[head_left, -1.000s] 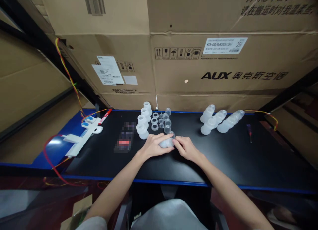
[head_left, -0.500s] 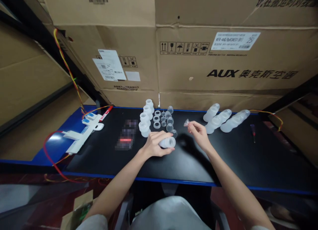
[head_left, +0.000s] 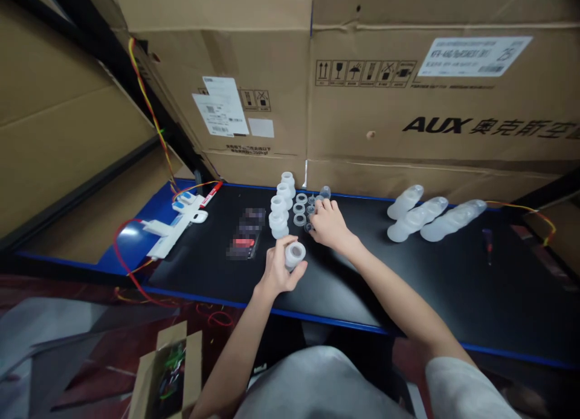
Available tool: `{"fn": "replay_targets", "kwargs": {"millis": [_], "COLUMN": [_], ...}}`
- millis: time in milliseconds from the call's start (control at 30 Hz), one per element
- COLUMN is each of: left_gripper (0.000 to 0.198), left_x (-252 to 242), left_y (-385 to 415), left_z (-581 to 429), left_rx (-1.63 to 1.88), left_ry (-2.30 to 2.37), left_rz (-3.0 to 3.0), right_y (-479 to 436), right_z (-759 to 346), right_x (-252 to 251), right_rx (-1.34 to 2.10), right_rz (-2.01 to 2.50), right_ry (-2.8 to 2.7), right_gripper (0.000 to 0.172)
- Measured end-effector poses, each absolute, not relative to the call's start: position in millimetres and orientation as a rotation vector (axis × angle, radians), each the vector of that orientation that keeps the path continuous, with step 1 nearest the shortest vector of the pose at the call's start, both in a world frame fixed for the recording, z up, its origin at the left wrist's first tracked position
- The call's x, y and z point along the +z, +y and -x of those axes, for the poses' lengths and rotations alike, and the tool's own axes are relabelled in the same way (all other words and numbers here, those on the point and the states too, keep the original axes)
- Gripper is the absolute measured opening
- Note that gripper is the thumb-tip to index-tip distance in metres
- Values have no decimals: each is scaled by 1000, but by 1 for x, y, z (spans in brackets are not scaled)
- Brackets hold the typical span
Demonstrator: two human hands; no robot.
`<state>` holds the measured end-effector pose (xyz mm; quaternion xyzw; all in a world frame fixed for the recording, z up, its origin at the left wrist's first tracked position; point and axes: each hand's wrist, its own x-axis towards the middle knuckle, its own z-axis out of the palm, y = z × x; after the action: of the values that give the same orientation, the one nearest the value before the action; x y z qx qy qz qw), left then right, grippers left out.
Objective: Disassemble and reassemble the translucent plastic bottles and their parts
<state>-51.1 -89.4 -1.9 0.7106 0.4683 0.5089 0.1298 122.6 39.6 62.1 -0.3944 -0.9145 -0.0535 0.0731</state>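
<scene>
My left hand (head_left: 277, 269) is closed round a translucent white bottle (head_left: 294, 254), its open mouth turned toward me, just above the black table (head_left: 408, 274). My right hand (head_left: 327, 223) reaches to the back middle and rests, fingers curled, on a cluster of small clear caps and rings (head_left: 304, 206). What its fingertips hold is hidden. A row of white bottle pieces (head_left: 280, 211) stands just left of the cluster.
Three stacks of translucent bottles (head_left: 430, 217) lie at the back right, with a small screwdriver (head_left: 488, 238) beyond them. A white device with red wires (head_left: 174, 229) and a red marker (head_left: 211, 194) sit at the left. Cardboard boxes (head_left: 362, 105) wall the back. A small open box (head_left: 170, 371) lies on the floor.
My right hand has moved left from mid-table to the cap cluster. My left hand has turned the bottle so its mouth faces me. The view has shifted leftward.
</scene>
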Motion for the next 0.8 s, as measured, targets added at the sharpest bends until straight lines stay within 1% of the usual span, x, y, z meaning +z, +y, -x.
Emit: {"fn": "replay_targets", "kwargs": {"millis": [100,233,300,367,467,533,667,733,800], "left_gripper": [48,34,36,40,40,37,34,39,45], "left_x": [0,4,2,-1,-5,-7,-10,-12,-15], "left_y": [-89,-89,-89,-88,-86,-84,-82,-81,-81], "left_z": [54,50,48,46,46,46,49,49,50], "left_rx": [1484,1466,1462,1495,1554,1558,1531,1530,1526], "left_ry": [1337,1459,1549,1620,1674,1706,1773,1786,1783], "left_rz": [-2104,-2082,-2040,-1993,-1931,-1925,-1989,-2002,-1966], "right_y": [43,49,52,52,48,38,11,1,-3], "right_z": [-123,-128,-130,-131,-130,-128,-122,-120,-122], "right_x": [54,51,54,60,74,86,103,108,113], "right_rx": [-211,-188,-140,-106,-62,47,384,438,497], "right_rz": [1169,1121,1107,1087,1052,984,778,735,695], "right_ry": [-2737,-2709,-2714,-2716,-2638,-2597,-2692,-2738,-2738], "right_gripper": [18,13,13,17,30,40,48,46,37]}}
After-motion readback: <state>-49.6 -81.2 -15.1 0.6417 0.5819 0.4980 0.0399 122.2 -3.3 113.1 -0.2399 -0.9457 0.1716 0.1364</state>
